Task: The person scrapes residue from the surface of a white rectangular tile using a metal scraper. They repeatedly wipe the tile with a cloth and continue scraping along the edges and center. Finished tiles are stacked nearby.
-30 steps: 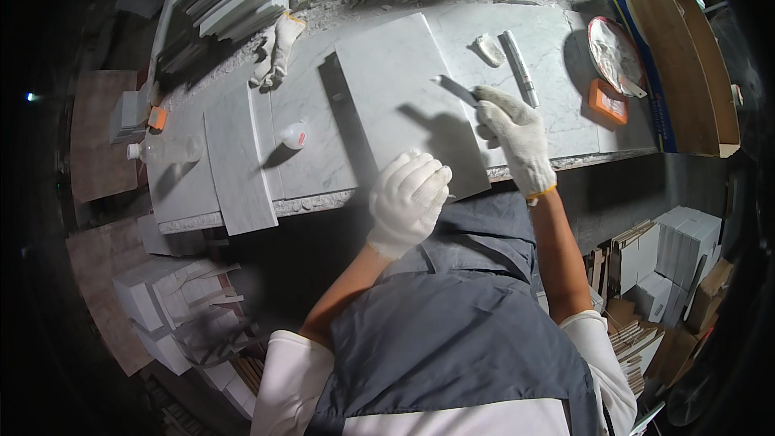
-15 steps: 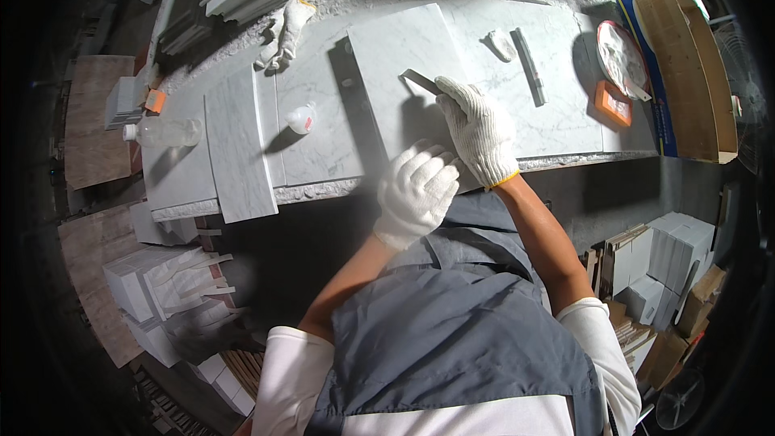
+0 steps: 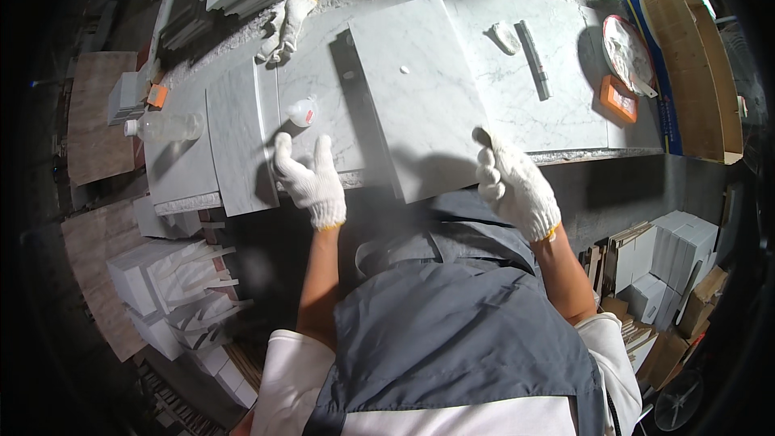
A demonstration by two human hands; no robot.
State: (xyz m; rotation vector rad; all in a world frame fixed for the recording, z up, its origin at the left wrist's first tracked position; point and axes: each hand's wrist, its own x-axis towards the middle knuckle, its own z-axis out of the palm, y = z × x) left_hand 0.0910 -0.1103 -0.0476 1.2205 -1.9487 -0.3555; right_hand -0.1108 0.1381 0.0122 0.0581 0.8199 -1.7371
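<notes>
A white marble tile (image 3: 420, 105) lies slanted across the worktop, with a small white dab (image 3: 405, 69) on its upper part. My left hand (image 3: 311, 186), in a white knitted glove, is open beside the tile, thumb and fingers apart. Just beyond its fingertips is a small whitish translucent bottle (image 3: 301, 113) with a red mark. My right hand (image 3: 521, 190), also gloved, is closed around a thin metal scraper (image 3: 482, 137) near the tile's right edge. Only the scraper's end shows; the glove hides the rest.
A narrow marble strip (image 3: 238, 137) and a clear bottle (image 3: 169, 127) are at left. Crumpled gloves (image 3: 286, 24) lie farther back. To the right are a marker-like stick (image 3: 534, 60), a round dish of white paste (image 3: 628, 52), an orange block (image 3: 617, 100) and a cardboard box (image 3: 686, 73).
My left hand has moved left from the tile's near edge toward the small bottle and opened. My right hand has drawn the scraper back from the tile's middle, and the white dab is visible.
</notes>
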